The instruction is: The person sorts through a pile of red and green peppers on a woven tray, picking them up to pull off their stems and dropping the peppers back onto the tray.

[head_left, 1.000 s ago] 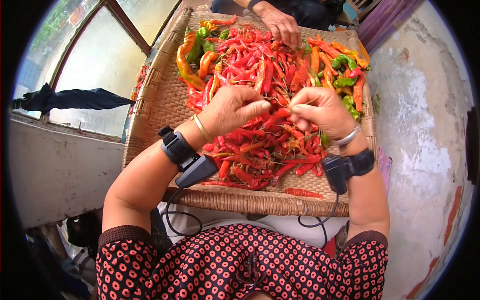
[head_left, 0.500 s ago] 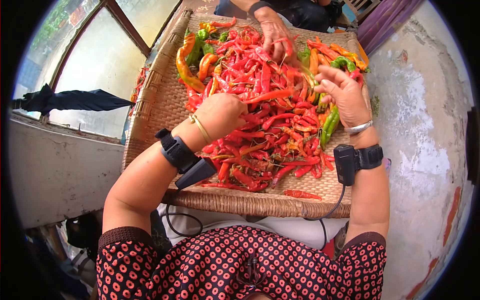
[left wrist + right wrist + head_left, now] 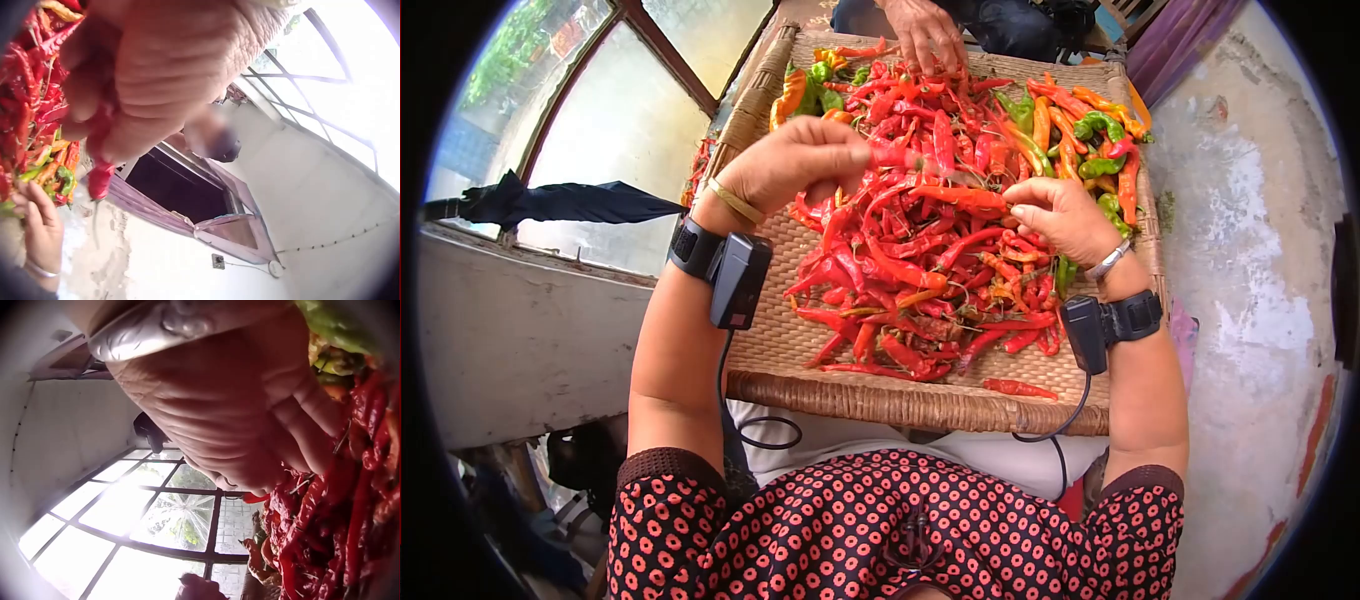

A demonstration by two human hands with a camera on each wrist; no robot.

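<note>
Red peppers (image 3: 910, 270) lie heaped on a woven tray (image 3: 775, 345). My left hand (image 3: 795, 168), over the heap's left side, grips a red pepper (image 3: 100, 181) whose tip and thin stem hang below the fingers in the left wrist view. At the heap's right side my right hand (image 3: 1068, 218) has its thumb and forefinger closed at the end of another red pepper (image 3: 962, 197), which points left. In the right wrist view the right hand (image 3: 219, 406) hides most of its fingertips, with a stem and a bit of red beside them.
Green and orange peppers (image 3: 1090, 130) lie at the tray's right back, more at its left back. Another person's hand (image 3: 922, 35) touches the heap's far edge. A folded dark umbrella (image 3: 570, 208) lies by the window at left; a wall (image 3: 1240, 240) stands at right.
My left hand has moved left and up, with a red pepper in it. My right hand has come down and left from the green peppers to a red one. The other person's hand has drawn back.
</note>
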